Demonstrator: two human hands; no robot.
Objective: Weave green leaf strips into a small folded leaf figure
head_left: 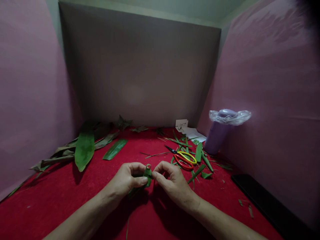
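Observation:
In the head view, my left hand is closed on a small folded green leaf, its thumb pressed on the near side. The leaf stands upright with a small loop at its top, and a green part hangs below the fingers. My right hand is pinched at the leaf's right edge. Whatever lies between its thumb and forefinger is too small to make out. Scissors with one red and one yellow handle lie beyond my right hand, blades pointing left and away.
Leaf scraps surround the scissors. Broad leaves and a cut leaf piece lie left. A purple tumbler with plastic around its top, white papers and a black flat object stand or lie right on the red cloth.

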